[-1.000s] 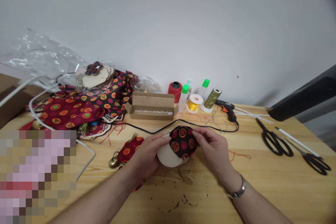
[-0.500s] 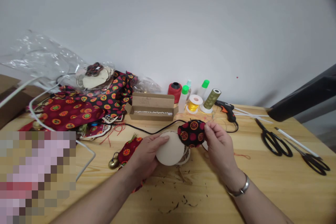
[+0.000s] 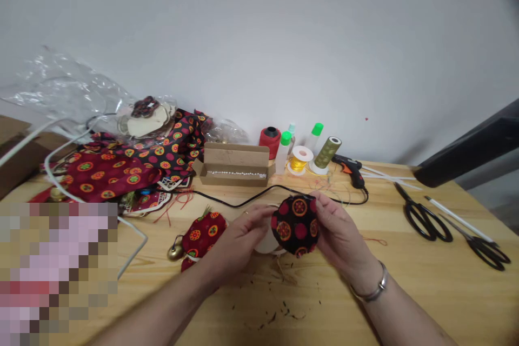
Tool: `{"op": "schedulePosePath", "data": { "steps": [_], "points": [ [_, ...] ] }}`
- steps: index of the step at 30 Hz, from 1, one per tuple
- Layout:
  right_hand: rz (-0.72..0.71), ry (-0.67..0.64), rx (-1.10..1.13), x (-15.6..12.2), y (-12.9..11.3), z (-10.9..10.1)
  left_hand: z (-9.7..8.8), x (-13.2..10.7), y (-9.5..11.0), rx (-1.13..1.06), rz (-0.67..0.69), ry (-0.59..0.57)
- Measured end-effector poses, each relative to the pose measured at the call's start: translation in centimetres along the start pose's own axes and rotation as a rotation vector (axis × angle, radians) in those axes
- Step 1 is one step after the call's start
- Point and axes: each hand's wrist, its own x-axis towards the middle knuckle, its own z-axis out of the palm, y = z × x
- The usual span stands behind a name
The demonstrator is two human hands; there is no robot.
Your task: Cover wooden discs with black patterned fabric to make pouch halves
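Note:
My right hand (image 3: 337, 230) pinches a round piece of black fabric (image 3: 299, 224) with maroon and orange flower motifs by its right edge. Behind its left side shows part of a pale round disc (image 3: 264, 240). My left hand (image 3: 243, 235) is closed around that disc's left edge, its fingertips close to the fabric piece. To the left of my left hand lies a red flower-print fabric piece (image 3: 204, 234) with a small brass bell (image 3: 175, 251) beside it. Whatever lies under the fabric circle is mostly hidden.
Behind my hands stand an open cardboard box (image 3: 234, 178) with white beads, glue bottles (image 3: 283, 154), thread spools (image 3: 300, 163) and a glue gun (image 3: 352, 173) with a black cord. Two scissors (image 3: 425, 221) lie right. Patterned fabric (image 3: 117, 173) and plastic bags fill the left. Dark scraps dot the front.
The fabric circle has moved slightly left and down and now overlaps more of the pale disc. My left hand has shifted right, uncovering more of the red fabric piece.

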Motion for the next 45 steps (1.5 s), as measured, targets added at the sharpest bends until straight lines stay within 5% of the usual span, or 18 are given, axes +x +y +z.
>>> {"op": "schedulePosePath", "data": {
  "steps": [3,11,16,20,28,34,41,45],
  "points": [
    [0.030,-0.044,0.038,-0.1,0.2,0.1,-0.2,-0.5,0.2,0.235,0.103,-0.051],
    [-0.049,-0.063,-0.189,0.3,1.4,-0.2,-0.1,-0.8,0.9,0.275,0.262,0.192],
    [-0.160,0.017,-0.452,0.3,1.7,-0.4,0.0,-0.7,0.7,-0.034,0.072,0.207],
    [-0.223,-0.093,-0.451,0.1,1.8,-0.6,0.0,-0.5,0.4,-0.284,-0.088,0.126],
    [-0.481,-0.090,-0.827,-0.1,1.6,0.0,0.4,-0.4,0.3,-0.498,-0.105,0.010],
    [-0.546,-0.198,-0.868,-0.2,1.8,-0.1,0.5,-0.2,0.3,-0.391,-0.137,-0.056],
    [-0.671,-0.185,-0.843,0.1,1.0,-0.2,0.5,0.3,0.6,-0.393,-0.148,0.148],
    [-0.511,-0.183,-0.592,-0.2,0.6,-0.1,0.2,0.3,0.4,-0.367,-0.151,0.280]
  ]
}}
